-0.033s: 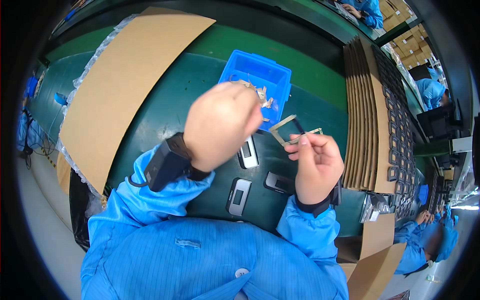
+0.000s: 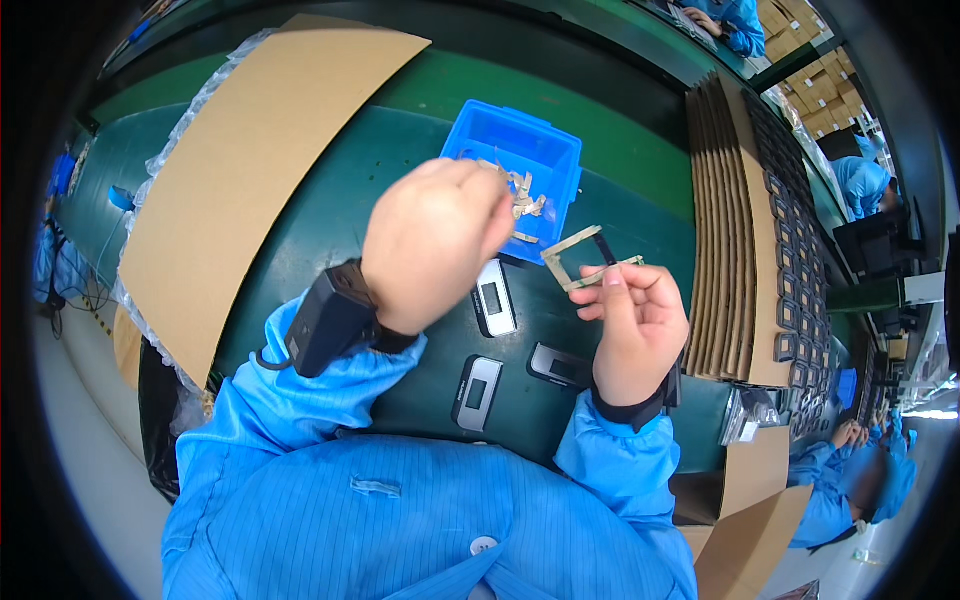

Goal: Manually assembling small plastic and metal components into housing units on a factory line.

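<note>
My right hand (image 2: pixel 640 325) pinches a thin rectangular frame (image 2: pixel 573 242) between thumb and fingers. Beige strips make up most of it, with a short black piece on one side. Closed and seen from the back, my left hand (image 2: pixel 432 240) hovers at the near left corner of a blue plastic bin (image 2: pixel 515 113); its fingertips are hidden, so what they hold cannot be seen. Curled beige scraps (image 2: pixel 525 200) lie in the bin. Below the hands rest a silver-and-white device with a dark window (image 2: pixel 495 318), a grey one (image 2: pixel 479 394) and a darker one (image 2: pixel 558 365).
A large cardboard sheet (image 2: pixel 250 160) leans over clear wrap on the left. To the right stand stacked cardboard sheets (image 2: pixel 712 230) beside rows of black frames (image 2: pixel 790 270). An open carton (image 2: pixel 755 500) sits at lower right, near a co-worker's blue sleeve (image 2: pixel 820 505).
My left hand has shifted slightly left, uncovering more of the bin's scraps. The thin frame in my right hand has turned a little.
</note>
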Demonstrator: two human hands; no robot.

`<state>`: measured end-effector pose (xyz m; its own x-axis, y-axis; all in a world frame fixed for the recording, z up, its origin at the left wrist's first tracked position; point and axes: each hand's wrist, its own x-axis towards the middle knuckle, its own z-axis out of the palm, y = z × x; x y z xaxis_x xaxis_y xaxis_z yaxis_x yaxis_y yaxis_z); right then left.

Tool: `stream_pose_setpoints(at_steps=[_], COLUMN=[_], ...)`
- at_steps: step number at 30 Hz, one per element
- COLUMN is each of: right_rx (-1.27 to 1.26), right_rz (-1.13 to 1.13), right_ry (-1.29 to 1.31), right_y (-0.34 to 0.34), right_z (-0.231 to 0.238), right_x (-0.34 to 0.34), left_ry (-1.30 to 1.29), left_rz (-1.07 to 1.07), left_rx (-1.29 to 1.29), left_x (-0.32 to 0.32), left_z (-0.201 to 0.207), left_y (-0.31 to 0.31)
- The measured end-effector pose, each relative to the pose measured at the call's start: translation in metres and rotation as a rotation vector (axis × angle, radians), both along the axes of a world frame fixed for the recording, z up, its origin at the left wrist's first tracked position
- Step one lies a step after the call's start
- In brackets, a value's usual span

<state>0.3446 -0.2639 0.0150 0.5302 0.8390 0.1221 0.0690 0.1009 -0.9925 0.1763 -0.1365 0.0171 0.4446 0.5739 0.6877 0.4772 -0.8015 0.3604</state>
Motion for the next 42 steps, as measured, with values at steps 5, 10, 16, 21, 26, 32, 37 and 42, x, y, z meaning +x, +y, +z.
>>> stream_pose_setpoints(at_steps=[5, 10, 16, 21, 26, 32, 37, 42], right_rx=[0.008, 0.081, 0.046, 0.109, 0.018, -0.071, -0.04, 0.031], right_rz=[0.102, 0.178, 0.326, 0.143, 0.285, 0.215, 0.236, 0.223], right_ry=[0.255, 0.487, 0.606, 0.361, 0.166, 0.217, 0.472, 0.545], right_y=[0.003, 0.005, 0.004, 0.01, 0.0, 0.0, 0.002, 0.003], right_z=[-0.007, -0.01, -0.017, -0.003, -0.012, -0.011, -0.02, -0.017], right_x=[0.012, 0.011, 0.016, -0.006, 0.009, 0.005, 0.01, 0.011], left_ry=[0.019, -0.32, -0.346, -0.3, -0.201, -0.038, 0.031, -0.028], left_rz=[0.025, -0.342, -0.363, -0.439, -0.419, -0.364, -0.412, -0.428], left_rx=[-0.16, -0.806, -0.8, -0.794, -0.351, -0.016, -0.02, -0.009], left_x=[-0.001, 0.011, 0.01, 0.008, 0.013, 0.011, 0.012, 0.015], left_z=[-0.005, 0.005, -0.001, 0.003, -0.006, -0.01, -0.01, -0.008], left_y=[0.007, -0.026, -0.021, -0.017, -0.022, -0.021, -0.021, -0.023])
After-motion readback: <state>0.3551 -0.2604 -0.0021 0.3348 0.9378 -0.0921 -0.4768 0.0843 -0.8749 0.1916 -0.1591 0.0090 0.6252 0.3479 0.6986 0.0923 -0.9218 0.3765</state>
